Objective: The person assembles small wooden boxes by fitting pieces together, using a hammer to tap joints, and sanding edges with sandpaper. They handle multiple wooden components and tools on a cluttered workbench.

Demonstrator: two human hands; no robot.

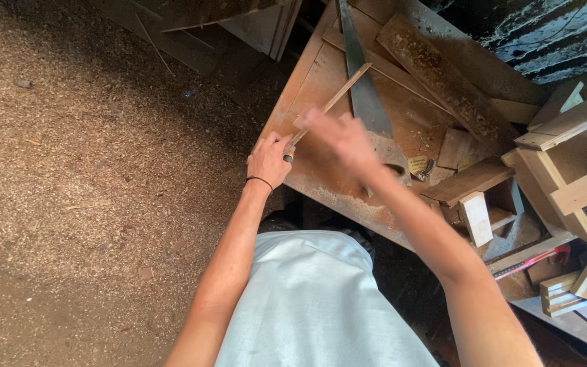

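Rough wooden workbench (321, 81), matt metal saw blade (365, 95)

Pale blue shirt (314, 299), bare forearms, thin black wristband (259, 180), dark ring (287, 158)

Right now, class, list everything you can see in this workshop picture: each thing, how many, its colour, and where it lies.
Worn wooden workbench: one, reddish-brown, centre.
Long steel handsaw: one, grey blade, flat on the bench.
Thin wooden stick: one, pale, slanting across the bench above the saw.
Rough wooden plank: one, brown, upper right of the bench.
Pale wooden frame: one, right edge.
Small wooden offcuts: several, pale, lower right.
Sawdust-covered floor: brown, left.
Light blue shirt: one, bottom centre.
Left hand: grips the stick's near end; black wristband.
Right hand: blurred, over the stick.
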